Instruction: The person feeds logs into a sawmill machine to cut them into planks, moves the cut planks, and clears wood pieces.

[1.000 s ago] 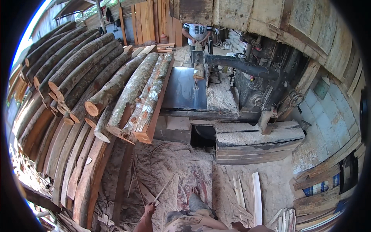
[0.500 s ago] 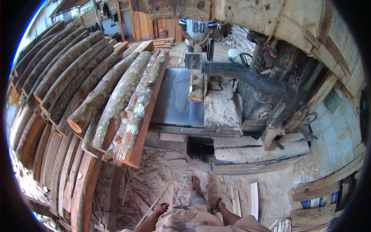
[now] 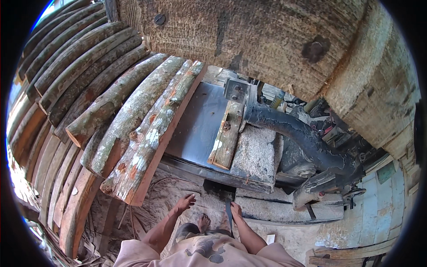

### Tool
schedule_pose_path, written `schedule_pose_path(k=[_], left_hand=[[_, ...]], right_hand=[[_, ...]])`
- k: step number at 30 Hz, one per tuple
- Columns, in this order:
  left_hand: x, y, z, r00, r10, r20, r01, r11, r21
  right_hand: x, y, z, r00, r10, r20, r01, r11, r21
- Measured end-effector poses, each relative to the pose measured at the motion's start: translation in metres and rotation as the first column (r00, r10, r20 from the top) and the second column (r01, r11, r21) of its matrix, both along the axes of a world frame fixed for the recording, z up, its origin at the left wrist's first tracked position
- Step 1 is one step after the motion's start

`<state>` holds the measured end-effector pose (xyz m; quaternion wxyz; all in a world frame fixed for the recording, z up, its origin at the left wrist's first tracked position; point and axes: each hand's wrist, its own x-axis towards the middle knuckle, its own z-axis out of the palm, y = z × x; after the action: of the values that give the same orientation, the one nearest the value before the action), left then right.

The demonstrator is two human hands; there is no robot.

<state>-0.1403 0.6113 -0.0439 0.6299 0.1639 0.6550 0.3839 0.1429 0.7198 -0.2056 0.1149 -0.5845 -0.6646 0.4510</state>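
Observation:
My left hand [image 3: 184,203] is held out over the dusty ground in front of the saw table, fingers apart and holding nothing. My right hand [image 3: 236,210] is closed on a dark flat strip [image 3: 229,215], which hangs upright beside it; its exact kind is unclear. Ahead of both hands, a short bark-covered wood piece [image 3: 227,135] lies on the smooth metal saw table [image 3: 195,119], its near end close to the front edge. Neither hand touches it. Its far end sits next to the metal block [image 3: 236,91] on the dark curved arm of the machine.
Long bark-sided logs [image 3: 153,133] are stacked along the left, some overhanging the table's side. A thick wooden beam [image 3: 249,35] crosses overhead and hides the far area. Sawdust-covered timbers [image 3: 275,207] lie low at the right, with a small handwheel [image 3: 354,192] beyond.
The wood piece has come nearer along the table. Both my hands have moved forward from the lower edge. My view has shifted closer, and the person at the far end is now hidden.

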Motion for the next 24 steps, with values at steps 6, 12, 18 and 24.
schedule_pose_path(k=[6,12,18,24], left_hand=[[0.0,0.061,0.034,0.989,0.101,0.11,-0.108,0.992,0.061],[0.015,0.019,0.011,0.951,0.07,0.302,-0.112,0.986,0.126],[0.045,-0.118,-0.004,0.923,0.055,0.382,-0.144,0.967,0.208],[0.074,-0.26,0.002,0.934,0.044,0.355,-0.113,0.978,0.176]], right_hand=[[-0.065,0.046,0.141,0.834,-0.452,-0.316,0.371,0.884,-0.286],[-0.072,-0.014,0.131,0.91,-0.274,-0.312,0.173,0.933,-0.316],[-0.058,-0.162,0.196,0.856,-0.256,-0.448,0.079,0.924,-0.375],[-0.028,-0.307,0.175,0.852,-0.306,-0.424,0.14,0.914,-0.38]])
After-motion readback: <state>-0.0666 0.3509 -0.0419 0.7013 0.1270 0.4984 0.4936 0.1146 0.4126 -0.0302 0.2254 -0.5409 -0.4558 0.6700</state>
